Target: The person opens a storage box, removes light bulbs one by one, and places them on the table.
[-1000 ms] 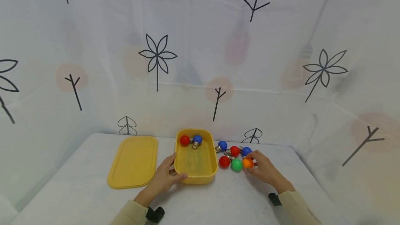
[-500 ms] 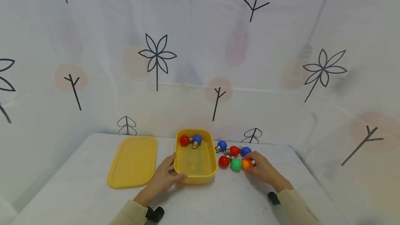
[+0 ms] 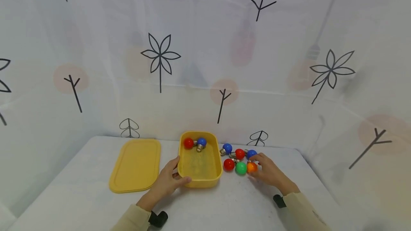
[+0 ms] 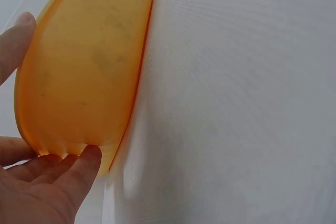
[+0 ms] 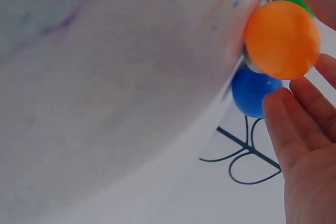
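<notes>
A yellow plastic box (image 3: 199, 167) holds one red bulb (image 3: 188, 143) and one blue bulb (image 3: 201, 142) at its far end. My left hand (image 3: 166, 182) grips the box's near left corner, thumb at the front and fingers along the left wall. My right hand (image 3: 270, 172) is at an orange bulb (image 3: 252, 167), thumb and fingers spread about it. In the right wrist view the fingers lie beside the orange bulb (image 5: 283, 40) without closing round it. A green bulb (image 3: 241, 168) and a blue bulb (image 3: 252, 154) are close by.
Two more red bulbs, one nearer (image 3: 229, 164) and one behind (image 3: 239, 154), and another blue bulb (image 3: 227, 148) lie right of the box. A yellow lid (image 3: 135, 165) lies flat on the white table (image 3: 80, 184), left of the box. A patterned cloth (image 3: 192, 109) hangs behind.
The orange bulb has shifted slightly left toward the green bulb, with my right hand following it. My left hand stays on the box. The head view has shifted slightly.
</notes>
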Demonstrator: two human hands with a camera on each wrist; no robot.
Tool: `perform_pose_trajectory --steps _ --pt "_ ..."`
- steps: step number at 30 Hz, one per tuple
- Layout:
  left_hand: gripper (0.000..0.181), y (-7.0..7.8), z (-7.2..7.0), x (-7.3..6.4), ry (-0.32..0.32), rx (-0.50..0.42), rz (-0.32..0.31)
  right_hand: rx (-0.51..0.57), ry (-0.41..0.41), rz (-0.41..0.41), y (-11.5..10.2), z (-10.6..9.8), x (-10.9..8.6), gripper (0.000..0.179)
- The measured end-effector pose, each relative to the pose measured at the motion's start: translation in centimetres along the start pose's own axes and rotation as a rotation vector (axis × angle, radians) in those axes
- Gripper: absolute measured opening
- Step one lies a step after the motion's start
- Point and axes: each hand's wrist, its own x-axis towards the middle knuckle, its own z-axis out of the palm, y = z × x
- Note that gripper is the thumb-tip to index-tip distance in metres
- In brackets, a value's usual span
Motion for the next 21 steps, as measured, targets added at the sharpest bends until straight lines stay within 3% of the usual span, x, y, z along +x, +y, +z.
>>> perform_pose_trajectory --steps 4,7,11,13,21 --pt "0.096 0.2 -0.1 -0.1 -0.002 -0.017 -0.004 0.001 0.034 -0.075 -0.4 -0.4 0.3 0.044" --pt "0.097 1.3 -0.3 -0.6 -0.002 -0.023 -0.006 -0.011 0.055 -0.129 -1.2 -0.6 0.8 0.044" --pt "0.098 1.2 -0.2 -0.5 0.001 0.005 -0.01 -0.025 0.05 -0.121 -3.0 -0.8 1.6 0.045" --pt "0.099 0.1 -0.1 -0.1 0.005 0.02 -0.009 -0.023 0.045 -0.111 -4.0 -0.9 2.0 0.046" --pt "0.099 0.1 0.0 0.0 -0.007 0.001 -0.003 -0.002 0.038 -0.155 -6.8 -0.5 4.0 0.045"
